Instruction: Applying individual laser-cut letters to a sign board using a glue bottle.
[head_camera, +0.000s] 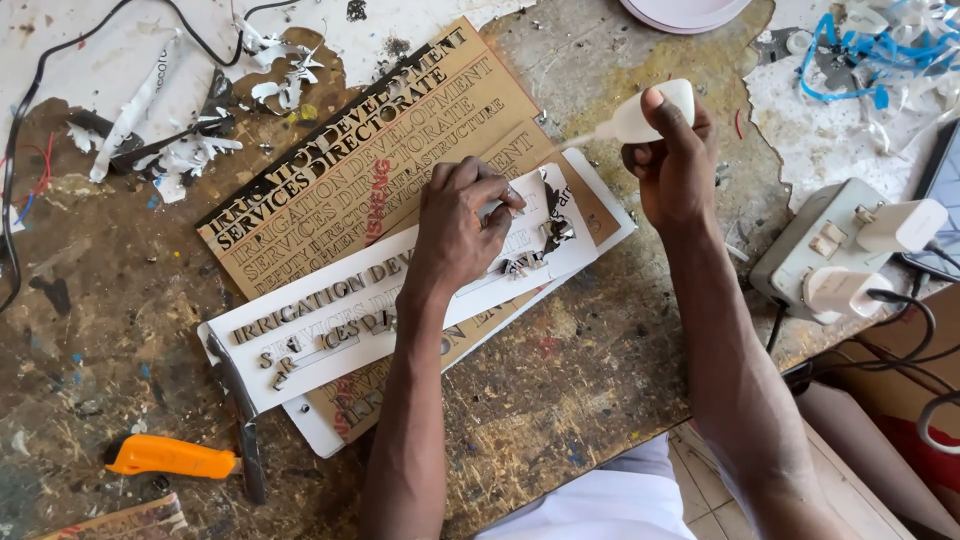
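Note:
My left hand (462, 225) rests on a white sign board (330, 320), its fingertips pinched on a small cut-out letter near the board's right end. More loose metallic letters (530, 262) lie beside it, and some stand stuck in rows on the board. My right hand (668, 160) holds a small white glue bottle (645, 115) above the table, nozzle pointing left toward the left hand. A brown lettered panel (400, 130) lies under and behind the white board.
An orange-handled cutter (170, 457) and a metal blade (240, 420) lie at the front left. A white power strip (830, 250) with plugged chargers sits at the right edge. Paper scraps (190, 150) and black cables (30, 110) litter the back left; blue wire (850, 60) lies back right.

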